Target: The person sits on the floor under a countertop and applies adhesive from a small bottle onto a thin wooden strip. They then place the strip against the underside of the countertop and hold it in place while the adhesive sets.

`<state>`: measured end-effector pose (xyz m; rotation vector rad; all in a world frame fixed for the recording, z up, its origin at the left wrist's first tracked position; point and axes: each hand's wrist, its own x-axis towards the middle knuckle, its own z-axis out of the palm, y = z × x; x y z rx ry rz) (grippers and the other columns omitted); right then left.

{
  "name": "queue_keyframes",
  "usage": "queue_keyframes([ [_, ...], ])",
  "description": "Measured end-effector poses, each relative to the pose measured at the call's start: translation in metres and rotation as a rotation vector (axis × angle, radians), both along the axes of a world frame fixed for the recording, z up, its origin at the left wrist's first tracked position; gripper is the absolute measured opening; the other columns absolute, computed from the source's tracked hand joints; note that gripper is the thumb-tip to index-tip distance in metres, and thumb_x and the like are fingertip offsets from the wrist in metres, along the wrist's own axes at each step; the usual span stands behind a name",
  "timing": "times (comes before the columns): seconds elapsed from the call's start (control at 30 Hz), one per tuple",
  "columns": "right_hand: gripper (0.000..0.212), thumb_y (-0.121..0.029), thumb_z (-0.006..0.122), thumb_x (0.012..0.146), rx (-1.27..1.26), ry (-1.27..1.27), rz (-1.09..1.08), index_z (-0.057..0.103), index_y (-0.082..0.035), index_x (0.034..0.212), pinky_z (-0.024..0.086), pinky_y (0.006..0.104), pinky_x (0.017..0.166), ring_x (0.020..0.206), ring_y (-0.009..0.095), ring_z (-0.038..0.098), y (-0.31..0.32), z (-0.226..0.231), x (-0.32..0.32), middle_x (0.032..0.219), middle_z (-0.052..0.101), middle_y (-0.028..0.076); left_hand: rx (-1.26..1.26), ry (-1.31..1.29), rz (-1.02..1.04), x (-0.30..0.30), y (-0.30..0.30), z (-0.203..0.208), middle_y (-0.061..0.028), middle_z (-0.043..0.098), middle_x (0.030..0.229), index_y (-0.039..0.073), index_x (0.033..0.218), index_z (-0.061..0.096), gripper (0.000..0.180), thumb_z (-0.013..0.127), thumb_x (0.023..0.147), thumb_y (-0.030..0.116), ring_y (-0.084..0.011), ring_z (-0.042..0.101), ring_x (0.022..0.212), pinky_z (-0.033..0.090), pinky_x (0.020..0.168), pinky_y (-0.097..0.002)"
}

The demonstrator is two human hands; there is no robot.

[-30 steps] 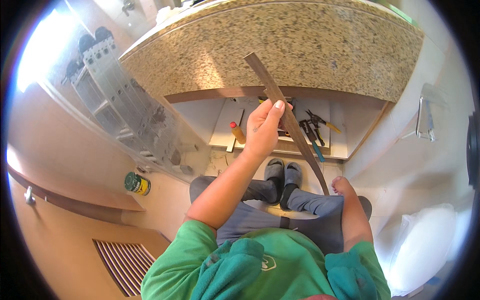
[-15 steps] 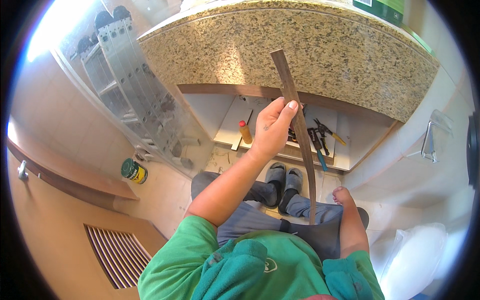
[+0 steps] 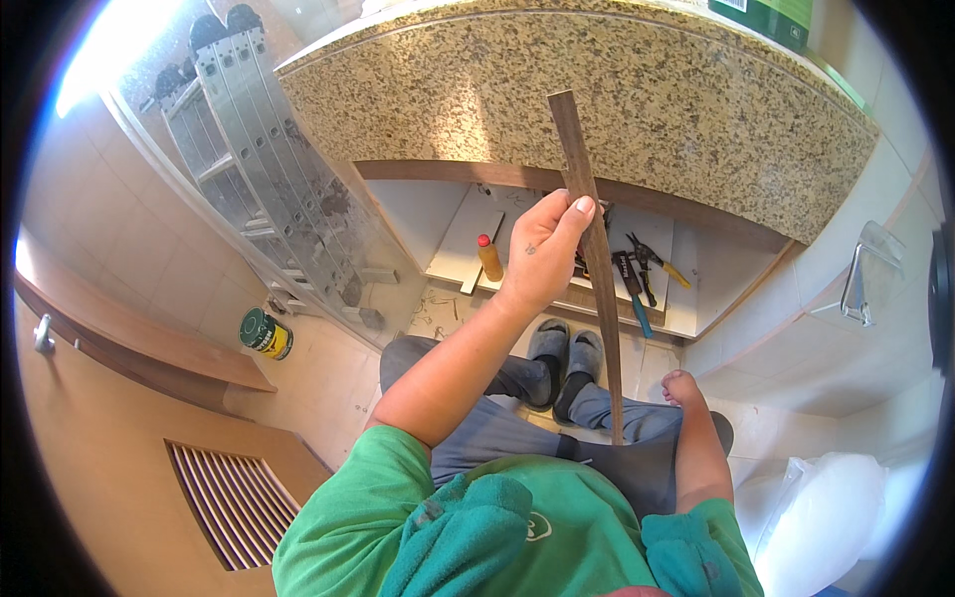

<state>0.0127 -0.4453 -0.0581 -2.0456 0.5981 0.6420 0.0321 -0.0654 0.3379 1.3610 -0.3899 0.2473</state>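
Observation:
My left hand (image 3: 545, 244) grips a long, thin strip of dark brown wood (image 3: 603, 289), thumb on its face. The strip stands nearly upright before me. Its upper end is in front of the granite counter, and its lower end reaches down to my lap. Near my right knee, my right hand (image 3: 680, 388) is closed in a fist, with nothing seen in it. Behind the strip, inside the open cabinet (image 3: 463, 234), are a yellow bottle with a red cap (image 3: 489, 261), pliers with yellow handles (image 3: 659, 261) and a blue-handled tool (image 3: 639, 308).
A speckled granite counter (image 3: 696, 129) spans the far side. On the left are a folded metal ladder (image 3: 264, 149), a green and yellow can (image 3: 267, 334) and a door with a slatted vent (image 3: 234, 502). A towel bar (image 3: 863, 274) and white plastic bag (image 3: 826, 507) are at right.
The strip has swung slightly, its upper end moving a little right and its lower end a little left. My left hand keeps its grip; my right hand stays by the knee.

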Motion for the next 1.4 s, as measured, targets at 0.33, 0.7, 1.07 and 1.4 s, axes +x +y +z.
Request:
queue_keyframes([
  [0.33, 0.018, -0.016, 0.065, 0.090, -0.007, 0.006, -0.004, 0.072, -0.006, 0.104, 0.052, 0.0374, 0.054, 0.062, 0.021, 0.064, 0.004, 0.004, -0.001, 0.078, 0.070, 0.010, 0.008, 0.027, -0.006, -0.006, -0.002, 0.011, 0.0064, 0.054, 0.081, 0.003, 0.095, 0.065, 0.025, 0.058, 0.107, 0.024, -0.0031, 0.046, 0.074, 0.040, 0.065, -0.0229],
  [0.7, 0.017, -0.020, 0.062, 0.097, 0.104, -0.069, -0.052, 0.069, -0.009, 0.108, 0.055, 0.0344, 0.057, 0.066, 0.019, 0.066, -0.023, -0.008, 0.007, 0.081, 0.069, 0.008, 0.038, -0.011, -0.039, -0.002, -0.019, 0.008, 0.0068, 0.053, 0.077, 0.004, 0.090, 0.064, 0.028, 0.059, 0.107, 0.025, -0.0025, 0.044, 0.071, 0.039, 0.061, -0.0235],
  [1.07, 0.023, -0.017, 0.067, 0.101, 0.819, -1.240, -0.007, 0.068, -0.002, 0.117, 0.053, 0.0292, 0.086, 0.094, 0.013, 0.065, 0.150, 0.351, -0.030, 0.102, 0.069, 0.004, 0.414, 0.089, -0.238, -0.027, -0.044, -0.029, 0.0061, 0.054, 0.075, 0.001, 0.089, 0.065, 0.032, 0.060, 0.107, 0.027, -0.0035, 0.047, 0.072, 0.042, 0.062, -0.0249],
  [1.4, 0.012, -0.011, 0.074, 0.096, 0.638, -1.217, -0.034, 0.067, -0.003, 0.101, 0.049, 0.0224, 0.074, 0.080, 0.006, 0.059, 0.153, 0.395, -0.036, 0.088, 0.064, -0.002, 0.483, -0.050, -0.332, -0.032, -0.041, -0.019, -0.0032, 0.057, 0.072, 0.000, 0.091, 0.066, 0.029, 0.069, 0.099, 0.027, -0.0090, 0.051, 0.070, 0.045, 0.061, -0.0300],
])
